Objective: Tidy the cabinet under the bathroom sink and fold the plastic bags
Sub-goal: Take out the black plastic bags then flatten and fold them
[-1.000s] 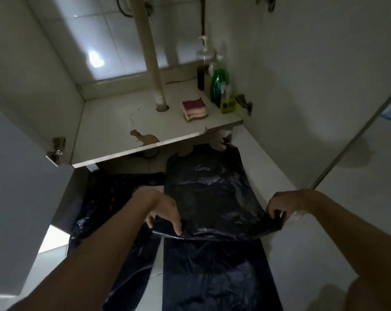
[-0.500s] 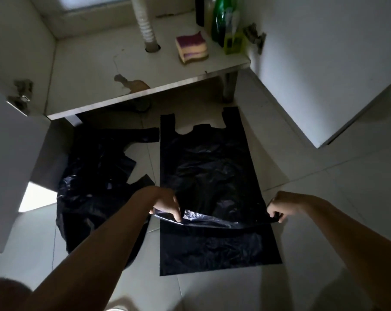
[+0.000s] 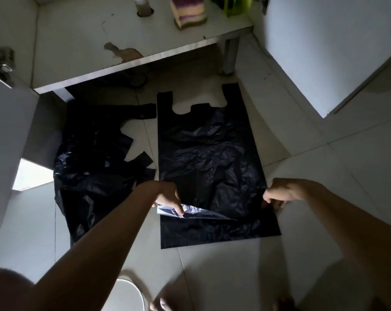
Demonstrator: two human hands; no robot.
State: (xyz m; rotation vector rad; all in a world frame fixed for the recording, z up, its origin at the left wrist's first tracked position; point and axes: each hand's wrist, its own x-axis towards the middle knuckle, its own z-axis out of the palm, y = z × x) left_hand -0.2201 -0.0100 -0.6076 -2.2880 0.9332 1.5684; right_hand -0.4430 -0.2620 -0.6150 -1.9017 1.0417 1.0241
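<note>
A black plastic bag (image 3: 208, 153) lies spread flat on the tiled floor, handles pointing toward the cabinet. My left hand (image 3: 168, 197) pinches its left edge near the bottom, where a shiny fold of plastic is lifted. My right hand (image 3: 279, 193) pinches the right edge at the same height. Below my hands a strip of black plastic (image 3: 219, 232) lies flat; whether it is the same bag or another under it I cannot tell. A crumpled heap of black bags (image 3: 93, 167) lies to the left.
The cabinet floor (image 3: 82, 41) has a chipped front edge and holds a striped sponge (image 3: 188, 11), a drain pipe (image 3: 142, 5) and a green bottle (image 3: 237, 4). The open cabinet doors stand at left (image 3: 8, 140) and right (image 3: 324, 52). A white round object (image 3: 129, 292) sits near my feet.
The bag came down from hanging in the air to lying flat on the floor. Both hands kept their pinch on its edges, and the view tilted down.
</note>
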